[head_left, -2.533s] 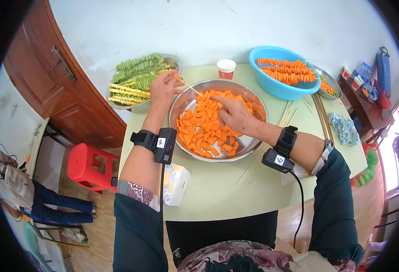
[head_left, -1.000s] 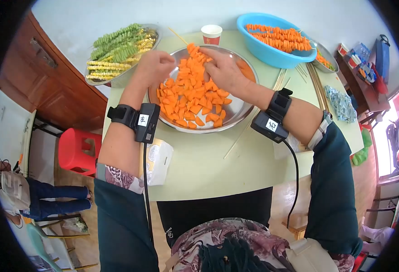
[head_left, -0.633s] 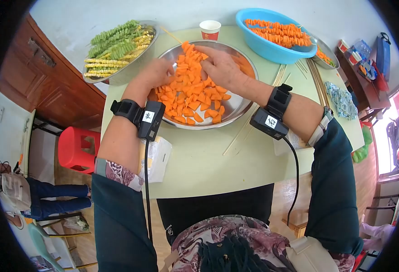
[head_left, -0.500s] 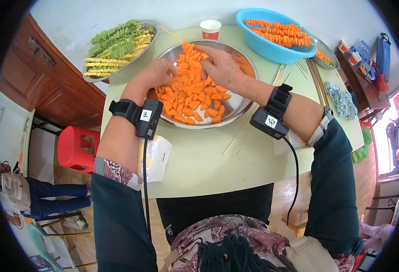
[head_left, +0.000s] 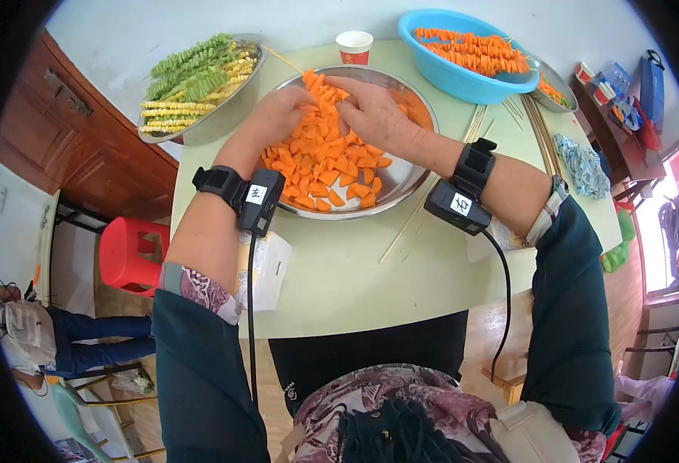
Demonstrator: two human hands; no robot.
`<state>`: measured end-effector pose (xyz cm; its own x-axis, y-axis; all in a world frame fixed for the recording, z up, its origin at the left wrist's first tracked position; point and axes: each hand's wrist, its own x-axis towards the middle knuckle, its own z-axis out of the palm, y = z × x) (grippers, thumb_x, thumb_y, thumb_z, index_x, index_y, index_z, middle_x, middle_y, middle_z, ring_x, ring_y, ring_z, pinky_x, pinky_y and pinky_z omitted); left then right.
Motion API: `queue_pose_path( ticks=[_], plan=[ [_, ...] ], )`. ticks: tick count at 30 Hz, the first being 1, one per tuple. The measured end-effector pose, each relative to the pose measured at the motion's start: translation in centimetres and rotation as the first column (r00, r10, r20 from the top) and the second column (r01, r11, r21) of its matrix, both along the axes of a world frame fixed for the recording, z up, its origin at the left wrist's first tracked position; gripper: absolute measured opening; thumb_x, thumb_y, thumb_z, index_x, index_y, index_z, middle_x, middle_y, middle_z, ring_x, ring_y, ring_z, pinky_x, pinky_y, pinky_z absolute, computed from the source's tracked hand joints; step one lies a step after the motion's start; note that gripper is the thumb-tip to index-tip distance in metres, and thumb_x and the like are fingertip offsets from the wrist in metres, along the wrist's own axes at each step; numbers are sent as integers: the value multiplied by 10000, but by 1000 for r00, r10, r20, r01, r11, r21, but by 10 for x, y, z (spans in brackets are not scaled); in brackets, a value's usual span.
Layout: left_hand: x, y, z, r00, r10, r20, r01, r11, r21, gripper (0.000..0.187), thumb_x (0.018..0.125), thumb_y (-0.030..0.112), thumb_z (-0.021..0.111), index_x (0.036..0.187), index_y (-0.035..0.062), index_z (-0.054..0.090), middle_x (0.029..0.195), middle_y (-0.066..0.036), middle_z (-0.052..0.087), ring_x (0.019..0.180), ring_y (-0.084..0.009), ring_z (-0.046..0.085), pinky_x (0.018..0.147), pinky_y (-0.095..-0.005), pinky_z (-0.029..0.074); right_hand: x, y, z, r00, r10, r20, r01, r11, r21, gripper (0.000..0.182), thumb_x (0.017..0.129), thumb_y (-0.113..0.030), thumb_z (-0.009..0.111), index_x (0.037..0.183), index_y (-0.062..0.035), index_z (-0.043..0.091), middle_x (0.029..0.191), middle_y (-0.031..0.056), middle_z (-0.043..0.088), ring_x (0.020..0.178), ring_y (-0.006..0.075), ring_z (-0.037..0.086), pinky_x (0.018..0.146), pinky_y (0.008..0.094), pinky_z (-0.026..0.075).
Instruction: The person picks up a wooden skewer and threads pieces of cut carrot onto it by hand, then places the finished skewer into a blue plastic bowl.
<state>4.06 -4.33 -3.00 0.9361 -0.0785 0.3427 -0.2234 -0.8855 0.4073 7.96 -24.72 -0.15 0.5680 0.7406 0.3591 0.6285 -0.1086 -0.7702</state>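
A wide steel bowl holds a heap of cut orange carrot slices. Over its far side slants a wooden skewer, its bare end pointing up and left past the rim. Carrot slices are threaded on it below that end. My right hand is closed round the threaded part from the right, its fingertips partly hidden by slices. From the left, my left hand reaches in with curled fingers, its tips pinched against carrot at the skewer. What lies between those tips is mostly covered.
A metal basin of green and yellow skewers stands left. A blue basin with carrot skewers stands back right, beside another metal bowl. A paper cup is behind. Bare sticks and a cloth lie right.
My left hand has moved up and right, from the heap's left side to the threaded slices. My right hand has stayed nearly in place on the skewer.
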Motion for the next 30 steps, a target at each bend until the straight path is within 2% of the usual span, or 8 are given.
queue_pose_path(
  ticks=[8, 10, 14, 16, 19, 26, 29, 30],
  plan=[
    [-5, 6, 4, 997, -11, -82, 26, 983, 184, 237, 712, 6, 602, 949, 0, 610, 863, -140, 608, 768, -219, 595, 682, -297, 486, 3, 1, -5, 999, 4, 32, -5, 1000, 12, 407, 799, -67, 401, 1192, 31, 438, 589, 112, 568, 538, 171, 556, 549, 294, 459],
    [-15, -8, 26, 905, 150, -397, -251, 943, -217, 201, 724, 22, 607, 920, -19, 620, 784, -122, 613, 666, -155, 598, 577, -263, 493, 2, 1, -4, 1000, 10, 26, -10, 1000, 0, 434, 801, -79, 393, 1222, 24, 417, 556, 72, 553, 532, 137, 531, 550, 275, 438],
    [-18, 2, 35, 935, 160, -316, -253, 927, -279, 197, 750, 36, 594, 936, -25, 616, 717, -83, 603, 586, -106, 577, 499, -231, 487, 1, 1, -4, 1000, -1, 31, 1, 1000, 9, 433, 801, -68, 396, 1224, 22, 417, 550, 67, 547, 518, 128, 526, 534, 273, 435],
    [-13, 13, 26, 985, 99, -138, -160, 819, -551, 183, 775, 60, 592, 930, -35, 613, 731, -70, 608, 602, -109, 579, 519, -228, 498, 0, 1, -3, 999, -3, 41, 2, 1000, 21, 434, 801, -65, 398, 1225, 21, 417, 548, 66, 545, 514, 126, 525, 528, 271, 434],
    [-15, 13, 35, 978, 113, -175, -205, 668, -715, 217, 789, 68, 591, 973, -46, 586, 773, -67, 614, 660, -126, 611, 547, -226, 515, -4, -1, 0, 998, -5, 56, 4, 999, 32, 390, 794, -44, 406, 1173, 33, 453, 578, 140, 567, 534, 210, 575, 546, 313, 469],
    [-24, 5, 46, 988, 55, -144, -151, 537, -830, 294, 795, 66, 584, 1068, -32, 533, 881, -90, 618, 783, -190, 639, 579, -231, 531, -6, -2, 3, 1000, 18, 15, -18, 1000, 4, 395, 801, -37, 399, 1189, 26, 439, 563, 126, 562, 534, 195, 577, 548, 308, 473],
    [-24, 4, 46, 987, 3, -161, -135, 554, -821, 261, 790, 65, 576, 1036, -21, 562, 887, -94, 625, 767, -165, 633, 586, -231, 531, -5, -2, 0, 1000, 21, 7, -22, 1000, 16, 397, 803, -37, 397, 1193, 25, 434, 558, 123, 559, 538, 193, 578, 549, 306, 474],
    [-25, 2, 48, 970, -11, -245, -174, 672, -720, 246, 784, 65, 574, 1016, -17, 577, 882, -92, 628, 752, -151, 627, 586, -233, 529, -4, -1, 0, 1000, 19, 13, -19, 1000, 14, 399, 803, -38, 396, 1196, 25, 431, 560, 123, 560, 540, 193, 580, 551, 305, 474]
  ],
)
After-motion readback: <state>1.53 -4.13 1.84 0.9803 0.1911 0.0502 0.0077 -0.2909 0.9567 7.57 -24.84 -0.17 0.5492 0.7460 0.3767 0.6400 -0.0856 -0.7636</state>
